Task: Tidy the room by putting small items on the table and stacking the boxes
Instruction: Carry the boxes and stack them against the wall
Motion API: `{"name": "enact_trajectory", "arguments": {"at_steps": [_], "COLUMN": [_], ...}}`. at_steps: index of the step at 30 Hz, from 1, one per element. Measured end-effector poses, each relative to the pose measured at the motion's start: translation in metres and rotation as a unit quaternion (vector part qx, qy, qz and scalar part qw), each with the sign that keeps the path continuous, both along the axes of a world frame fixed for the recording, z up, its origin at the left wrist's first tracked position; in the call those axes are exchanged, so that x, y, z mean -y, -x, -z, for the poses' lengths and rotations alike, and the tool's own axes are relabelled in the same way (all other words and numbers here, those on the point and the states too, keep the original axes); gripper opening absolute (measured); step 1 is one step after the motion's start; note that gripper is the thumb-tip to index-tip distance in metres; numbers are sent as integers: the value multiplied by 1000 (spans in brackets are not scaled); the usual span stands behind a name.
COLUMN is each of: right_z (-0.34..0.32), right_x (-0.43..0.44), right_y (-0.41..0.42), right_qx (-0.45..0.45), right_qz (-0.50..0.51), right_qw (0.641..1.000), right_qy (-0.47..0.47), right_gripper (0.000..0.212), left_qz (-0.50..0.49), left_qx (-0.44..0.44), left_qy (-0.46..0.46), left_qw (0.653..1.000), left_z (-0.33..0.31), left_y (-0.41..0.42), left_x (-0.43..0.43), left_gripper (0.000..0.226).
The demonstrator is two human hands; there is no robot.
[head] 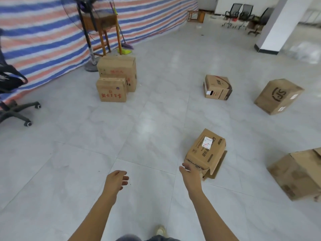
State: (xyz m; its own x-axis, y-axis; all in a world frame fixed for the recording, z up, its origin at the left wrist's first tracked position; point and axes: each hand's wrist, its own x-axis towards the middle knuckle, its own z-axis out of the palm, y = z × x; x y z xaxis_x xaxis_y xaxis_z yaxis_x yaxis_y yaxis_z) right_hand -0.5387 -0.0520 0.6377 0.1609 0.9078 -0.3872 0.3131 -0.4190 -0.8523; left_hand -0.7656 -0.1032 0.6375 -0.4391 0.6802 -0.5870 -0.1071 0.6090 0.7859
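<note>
Several cardboard boxes lie scattered on the tiled floor. The nearest box (206, 150), with a white shipping label on top and a loose flap, sits just beyond my right hand (191, 173), which reaches toward its near corner with fingers apart, holding nothing. My left hand (116, 180) hovers over bare floor, fingers loosely curled and empty. Two boxes (112, 91) stand together by the striped tarp, the taller one (118, 66) behind. More boxes sit at mid right (217, 87), far right (278, 96) and at the right edge (298, 173).
A wooden stand (104, 23) and a pedestal fan (90, 63) stand by the striped tarp, with a broom and dustpan (125, 49). An office chair (13, 108) is at the left edge. A white pillar (276, 25) and more chairs (243, 14) stand at the back right.
</note>
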Motion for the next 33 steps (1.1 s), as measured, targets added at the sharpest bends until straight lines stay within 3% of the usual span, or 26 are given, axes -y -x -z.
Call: {"name": "enact_trajectory", "arguments": {"at_steps": [7, 10, 15, 25, 29, 33], "right_z": [40, 45, 42, 23, 28, 33], "right_x": [-46, -88, -178, -344, -377, -417], "right_y": [-21, -20, -14, 38, 42, 30], "right_qx": [10, 15, 41, 82, 125, 137], "right_qz": [-13, 0, 28, 30, 14, 63], "right_qw": [995, 994, 996, 993, 988, 981], "right_qy": [98, 105, 80, 79, 93, 123], "right_gripper": [31, 32, 31, 34, 31, 17], "left_qz": [127, 62, -9, 75, 120, 144], "left_qx": [8, 30, 49, 64, 77, 81], "left_qy": [75, 94, 53, 11, 60, 91], "left_qw": [989, 993, 997, 995, 988, 982], "left_z": [23, 24, 31, 15, 28, 39], "left_y": [-63, -49, -2, 31, 25, 17], "left_x": [-67, -110, -214, -427, -460, -496], "left_gripper": [21, 20, 19, 13, 14, 12]}}
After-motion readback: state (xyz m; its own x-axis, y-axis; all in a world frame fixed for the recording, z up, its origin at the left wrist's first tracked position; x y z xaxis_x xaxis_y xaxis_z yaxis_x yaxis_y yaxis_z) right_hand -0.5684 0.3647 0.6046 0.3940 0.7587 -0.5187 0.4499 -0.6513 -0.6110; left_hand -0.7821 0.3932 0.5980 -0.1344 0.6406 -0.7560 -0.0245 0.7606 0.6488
